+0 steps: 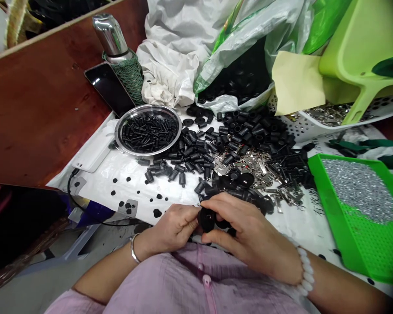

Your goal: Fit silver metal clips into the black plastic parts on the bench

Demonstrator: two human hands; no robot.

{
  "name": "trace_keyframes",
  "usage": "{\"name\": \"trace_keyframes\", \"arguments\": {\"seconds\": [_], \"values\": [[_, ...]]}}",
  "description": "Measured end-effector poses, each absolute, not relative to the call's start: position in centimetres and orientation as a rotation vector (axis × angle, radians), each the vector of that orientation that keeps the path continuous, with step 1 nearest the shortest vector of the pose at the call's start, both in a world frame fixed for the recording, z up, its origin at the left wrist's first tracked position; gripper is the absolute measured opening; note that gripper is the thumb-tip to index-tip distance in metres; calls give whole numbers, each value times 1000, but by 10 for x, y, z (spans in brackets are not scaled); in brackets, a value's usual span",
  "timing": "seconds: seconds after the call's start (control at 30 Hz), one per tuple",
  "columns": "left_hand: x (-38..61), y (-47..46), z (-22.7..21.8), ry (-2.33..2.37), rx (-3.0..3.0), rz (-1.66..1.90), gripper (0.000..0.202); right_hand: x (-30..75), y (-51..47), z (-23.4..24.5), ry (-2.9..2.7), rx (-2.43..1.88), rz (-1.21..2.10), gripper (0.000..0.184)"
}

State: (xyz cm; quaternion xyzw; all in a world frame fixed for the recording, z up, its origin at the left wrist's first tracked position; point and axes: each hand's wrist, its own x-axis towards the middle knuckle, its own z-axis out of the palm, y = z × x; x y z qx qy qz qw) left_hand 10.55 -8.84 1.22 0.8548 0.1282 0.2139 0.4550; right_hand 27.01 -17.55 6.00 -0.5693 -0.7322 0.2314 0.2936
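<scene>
We find the black rubber disc (206, 219) gripped between the left hand (170, 231) and right hand (249, 233), its rear face hidden by curled fingers; loose black fittings (222, 152) lie at twelve o'clock.

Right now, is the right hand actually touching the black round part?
Touching. The head view shows the right hand gripping the black round part, with fingers over its upper edge and the thumb against its lower edge.
</scene>
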Motion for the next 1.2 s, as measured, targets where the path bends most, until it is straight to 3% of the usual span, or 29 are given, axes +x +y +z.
{"name": "trace_keyframes", "arguments": {"seconds": [0.27,0.5,0.7,0.93,1.1,1.2], "values": [[107,-88,5,331,2147,672,16,257,-173,57,-1969,-1534,236,29],[107,-90,1,251,2283,782,19,269,-174,57,-1930,-1424,545,31],[116,-87,12,287,2239,929,15,257,-175,63,-1890,-1504,101,30],[117,-78,21,137,2019,722,21,277,-176,72,-1833,-1363,381,62],[114,-74,16,153,2088,712,22,285,-180,67,-1752,-1346,429,30],[116,-74,12,138,2198,746,23,282,-181,65,-1833,-1334,403,22]]}}
